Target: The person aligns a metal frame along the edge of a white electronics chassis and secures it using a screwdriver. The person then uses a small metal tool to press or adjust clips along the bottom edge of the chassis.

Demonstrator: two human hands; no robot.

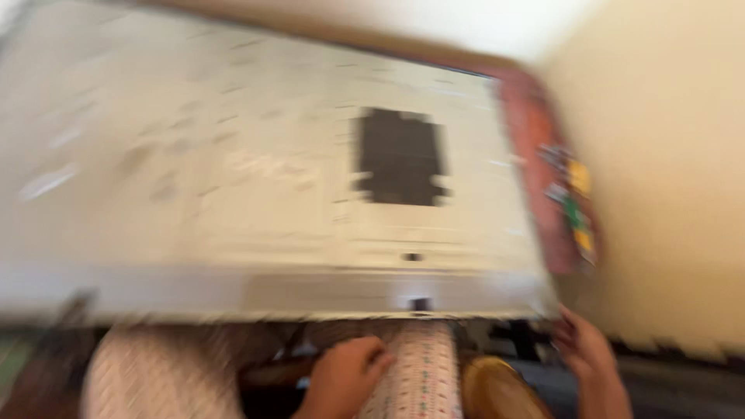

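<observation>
head | left hand [348,374] grip curled under grey panel [233,194] | right hand [583,345] grip at panel corner, unclear

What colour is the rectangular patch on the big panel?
Black patch on the pale grey panel; head view, blurred.

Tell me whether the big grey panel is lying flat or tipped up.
Tipped up, it seems: the grey panel leans back toward the wall, its lower edge above the right hand. Blur hides what supports it.

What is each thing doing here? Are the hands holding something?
Big pale panel: lying flat, blurred.
Dark patch: on the panel's face.
Left hand: curled under the panel's near edge.
Right hand: at the panel's right corner; grip unclear.
Red frame: along the panel's right side.
</observation>
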